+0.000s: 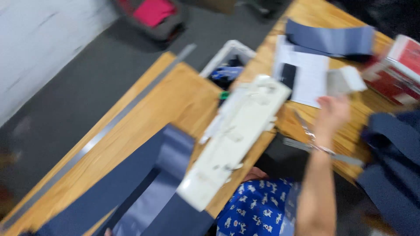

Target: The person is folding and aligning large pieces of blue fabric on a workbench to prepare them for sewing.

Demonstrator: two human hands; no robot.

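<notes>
The whole view is motion-blurred. My right hand (pixel 332 111) reaches out over the wooden table (pixel 183 96), and its fingertips meet the lower edge of a small white box-like object (pixel 346 80). The blur hides whether the fingers grip it. Under and beside that object lie white paper sheets (pixel 308 74) with a dark rectangle on them. A long white sewing machine (pixel 236 140) lies slantwise to the left of my forearm. Dark blue fabric (pixel 131 188) is spread at its near end. My left hand is out of sight.
A long metal ruler (pixel 100 135) runs along the table's left edge. A white bin (pixel 227 61) holds blue items. More dark blue fabric lies at the far side (pixel 332 39) and at the right (pixel 393 166). A red box (pixel 400 65) stands at the right. Grey floor lies to the left.
</notes>
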